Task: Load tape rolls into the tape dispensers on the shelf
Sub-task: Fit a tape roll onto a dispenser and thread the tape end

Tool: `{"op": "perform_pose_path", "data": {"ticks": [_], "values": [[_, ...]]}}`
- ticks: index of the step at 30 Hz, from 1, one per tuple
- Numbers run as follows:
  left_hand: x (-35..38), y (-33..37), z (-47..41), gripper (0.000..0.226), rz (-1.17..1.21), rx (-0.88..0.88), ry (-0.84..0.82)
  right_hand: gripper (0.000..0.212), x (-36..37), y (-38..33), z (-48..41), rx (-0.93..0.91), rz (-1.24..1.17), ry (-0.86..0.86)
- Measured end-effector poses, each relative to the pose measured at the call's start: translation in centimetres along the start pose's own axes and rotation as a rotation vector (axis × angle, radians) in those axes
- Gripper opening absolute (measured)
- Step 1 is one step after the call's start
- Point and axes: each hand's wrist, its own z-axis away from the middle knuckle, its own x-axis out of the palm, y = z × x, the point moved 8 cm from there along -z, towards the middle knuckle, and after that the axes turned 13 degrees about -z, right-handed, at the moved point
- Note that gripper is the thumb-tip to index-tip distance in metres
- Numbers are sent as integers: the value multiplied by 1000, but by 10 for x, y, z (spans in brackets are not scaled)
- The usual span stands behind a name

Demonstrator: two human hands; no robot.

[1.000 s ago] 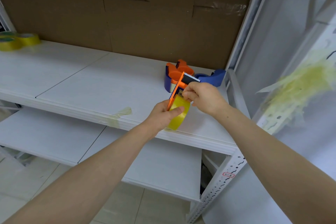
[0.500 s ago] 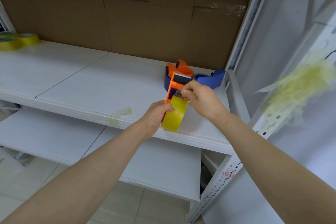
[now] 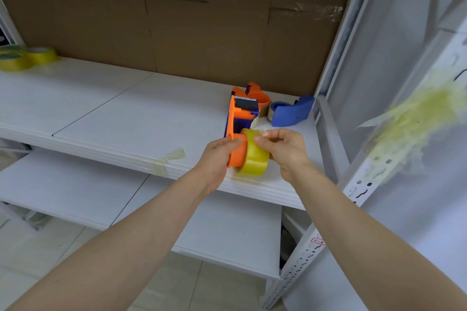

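White shelf (image 3: pixel 126 113), left hand (image 3: pixel 217 156) grips dispenser (image 3: pixel 237 118), right hand (image 3: pixel 285 149) holds roll (image 3: pixel 254 156), now seemingly turned

Storeroom or packing corner, judging by the fittings.

White boltless racking (image 3: pixel 126 113) on slotted steel uprights (image 3: pixel 303 257), two levels of bare boards, brown cardboard (image 3: pixel 177 33) taped across the back; yellow tape rolls (image 3: pixel 25 58) far left, orange tape dispenser (image 3: pixel 259 97) and blue tape dispenser (image 3: pixel 290 113) far right; red hand-marked label (image 3: pixel 318 241) near right, used tape scraps (image 3: pixel 417 118) stuck to the right post, pale tiled floor (image 3: pixel 177 290) below.
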Motion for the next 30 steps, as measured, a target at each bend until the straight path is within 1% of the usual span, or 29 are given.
{"op": "perform_pose_path", "data": {"ticks": [2,4,5,7,8,9,10,13,15,16,17,18,19,20,21,22,23,24,25,26,27,28,30], "values": [[-10,-2,-4,21,26,-15,99,22,-6,-3,0,-28,13,37],[-20,-1,-8,10,-108,33,198,24,-13,-11,0,-75,51,76],[-26,3,-10,9,-254,89,246,24,-17,-14,1,-87,39,90],[-29,16,-13,26,-668,200,291,23,-23,-16,0,-75,-8,94],[-26,20,-13,28,-879,234,293,22,-26,-16,0,-62,-24,87],[-24,23,-13,26,-1038,260,297,22,-27,-14,0,-49,-32,74],[-22,25,-14,23,-1143,275,300,22,-27,-13,1,-41,-43,57],[-21,23,-20,9,-1296,239,257,23,-28,-9,6,-39,-90,24],[-24,12,-25,30,-1348,175,208,22,-31,-5,8,-46,-89,35],[-25,11,-25,37,-1361,196,227,21,-33,-4,9,-54,-91,44],[-24,16,-21,41,-1350,250,291,20,-34,-2,9,-61,-98,51],[-23,25,-12,41,-1257,325,386,19,-34,-1,9,-69,-105,57],[-22,32,-4,35,-1091,367,447,18,-34,-1,9,-81,-102,62],[-19,36,1,28,-884,348,426,17,-33,-1,10,-100,-88,65],[-9,31,1,23,-685,234,300,17,-31,-2,10,-125,-67,66],[6,23,1,24,-511,101,114,17,-29,-4,11,-154,-47,60],[22,14,3,30,-368,-9,-55,16,-26,-6,12,-186,-29,45],[33,10,4,41,-245,-61,-161,15,-22,-9,14,-215,-11,27],[37,10,5,54,-146,-68,-203,15,-19,-11,16,-238,4,8],[37,11,5,65,-97,-44,-202,14,-17,-13,17,-256,15,-10],[34,13,5,73,-111,2,-179,13,-16,-14,18,-266,22,-27],[31,17,6,76,-148,54,-148,12,-14,-15,19,-271,26,-43],[32,25,12,74,-158,150,-114,11,-12,-16,22,-280,36,-77]]}}
